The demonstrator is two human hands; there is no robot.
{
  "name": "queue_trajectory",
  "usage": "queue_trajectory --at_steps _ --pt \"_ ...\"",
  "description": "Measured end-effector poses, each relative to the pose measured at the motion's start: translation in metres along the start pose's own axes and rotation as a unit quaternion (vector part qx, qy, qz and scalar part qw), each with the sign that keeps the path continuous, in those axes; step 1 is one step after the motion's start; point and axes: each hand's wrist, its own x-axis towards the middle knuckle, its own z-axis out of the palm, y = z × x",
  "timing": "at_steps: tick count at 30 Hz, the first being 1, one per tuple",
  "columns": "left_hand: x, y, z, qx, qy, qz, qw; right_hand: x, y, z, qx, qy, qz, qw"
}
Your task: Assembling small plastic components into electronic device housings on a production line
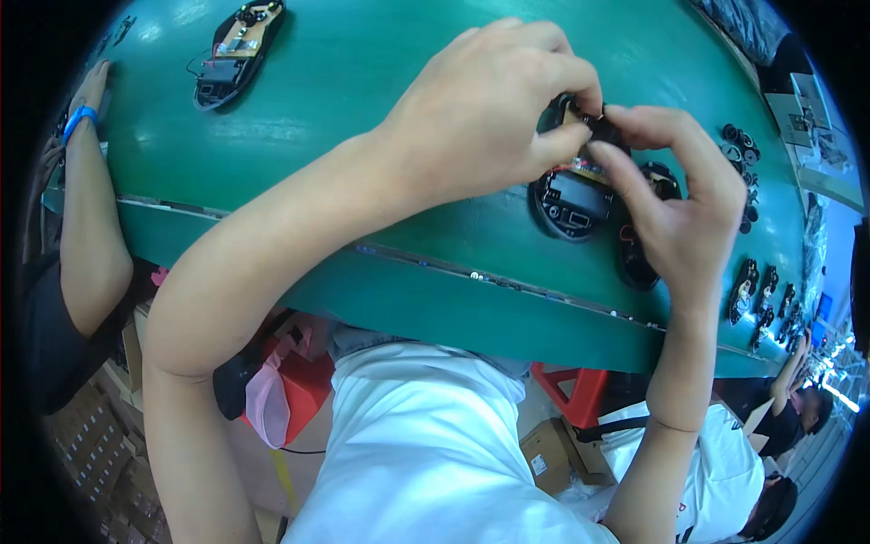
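An opened computer mouse (pixel 573 201), its dark shell and tan circuit board exposed, lies on the green tabletop in front of me. Over its far end, my left hand (pixel 498 104) has thumb and forefinger curled together in a pinch. My right hand (pixel 684 186) meets it from the right, thumb and forefinger also closed near the same spot. A small dark part shows between the fingertips, but my fingers hide most of it. Partly behind my right hand lies a dark mouse shell piece (pixel 637 263), with another dark part (pixel 662 179) just beyond.
Another opened mouse (pixel 237 56) lies at the far left of the green table (pixel 344 54). Several small black round parts (pixel 745 150) and several mouse assemblies (pixel 767 295) lie to the right. A co-worker's arm (pixel 91 208) with a blue wristband rests at the left. A red stool (pixel 571 392) stands below.
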Motion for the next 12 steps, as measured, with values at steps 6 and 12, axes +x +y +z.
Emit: queue_trajectory --at_steps 6,12 --pt "-0.0049 0.0039 0.0009 -0.012 -0.015 -0.016 1.0 -0.0011 -0.0026 0.0093 0.027 0.038 0.024 0.999" --pt "-0.0011 0.006 0.0014 -0.006 -0.019 -0.024 0.999 -0.0004 0.0051 0.0041 0.017 0.024 0.003 1.0"
